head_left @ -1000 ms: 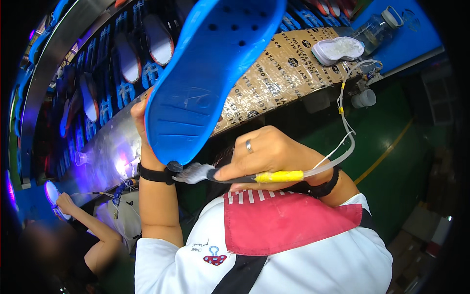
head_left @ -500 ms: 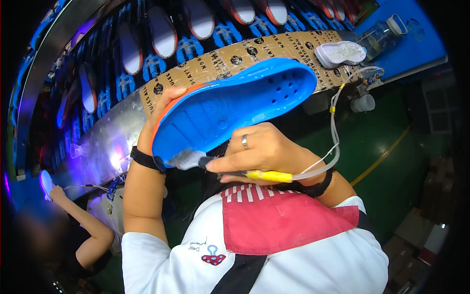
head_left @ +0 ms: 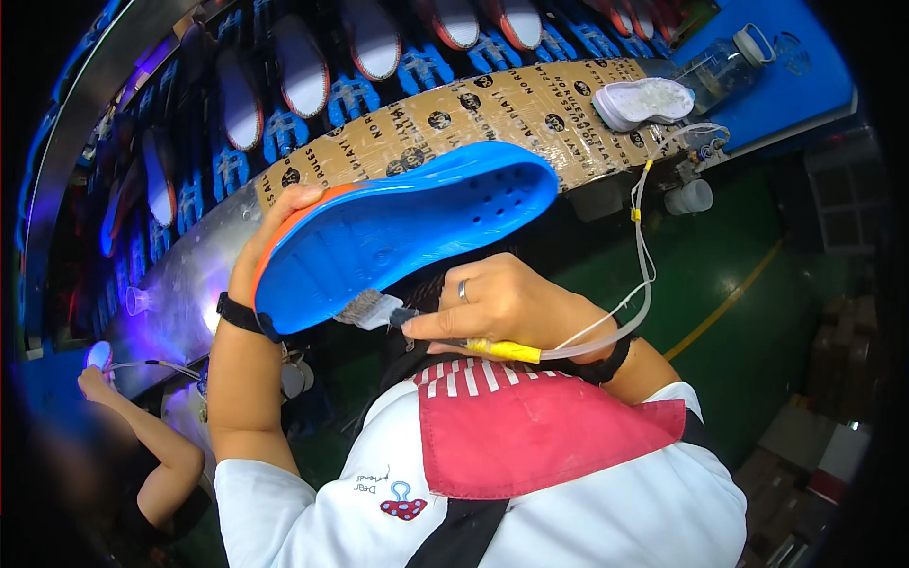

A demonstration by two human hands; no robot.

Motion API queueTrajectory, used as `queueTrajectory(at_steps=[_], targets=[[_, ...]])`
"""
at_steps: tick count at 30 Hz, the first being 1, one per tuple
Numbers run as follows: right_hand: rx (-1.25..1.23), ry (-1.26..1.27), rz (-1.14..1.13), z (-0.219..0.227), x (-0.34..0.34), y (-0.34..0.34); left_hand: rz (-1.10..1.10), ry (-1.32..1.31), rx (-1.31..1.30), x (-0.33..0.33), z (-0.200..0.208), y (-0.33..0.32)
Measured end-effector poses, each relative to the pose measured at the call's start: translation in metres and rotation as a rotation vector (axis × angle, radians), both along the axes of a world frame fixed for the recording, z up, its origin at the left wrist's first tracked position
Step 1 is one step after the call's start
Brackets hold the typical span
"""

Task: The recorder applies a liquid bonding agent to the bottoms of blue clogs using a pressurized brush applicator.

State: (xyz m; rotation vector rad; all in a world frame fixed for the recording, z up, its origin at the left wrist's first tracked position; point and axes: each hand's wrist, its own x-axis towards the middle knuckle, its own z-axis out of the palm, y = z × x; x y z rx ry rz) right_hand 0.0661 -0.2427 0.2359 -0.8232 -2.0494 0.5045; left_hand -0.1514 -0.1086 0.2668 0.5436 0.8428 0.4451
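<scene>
A blue shoe sole (head_left: 407, 222) with an orange outer edge is tilted up in front of me, its hollow inner side facing me. Round holes dot its far right end, and its surface looks wet. My left hand (head_left: 275, 220) grips the sole by its left edge; most of the fingers are hidden behind it. In my right hand (head_left: 507, 308) is a brush (head_left: 377, 310) with a dark handle wrapped in yellow tape, fed by a clear tube (head_left: 648, 275). The bristles are at the lower rim of the sole, near its left end.
Beyond a cardboard-covered ledge (head_left: 445, 118), blue holders carry several shoe uppers (head_left: 303, 71). A white sole (head_left: 644, 102) lies on the ledge's right end, beside a clear bottle (head_left: 724, 71). At far left, a co-worker's hand (head_left: 95, 383) holds another shoe part.
The sole has shifted left and slightly down, with my left hand still on it. The brush's bristles have come from the sole's left end to its lower rim, a little farther right along it.
</scene>
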Motion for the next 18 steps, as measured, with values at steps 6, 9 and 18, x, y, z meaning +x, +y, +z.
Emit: queueTrajectory(at_steps=[6, 9, 18], targets=[[0.088, 0.003, -0.078, 0.002, 0.007, 0.002, 0.071, -0.029, 0.04, 0.004, 0.006, -0.006], [0.051, -0.022, -0.075, -0.007, 0.006, 0.0, 0.094, -0.044, 0.035, -0.001, 0.006, -0.003], [0.105, -0.073, -0.178, -0.009, 0.006, 0.0, 0.16, 0.069, 0.172, -0.002, 0.016, -0.009]])
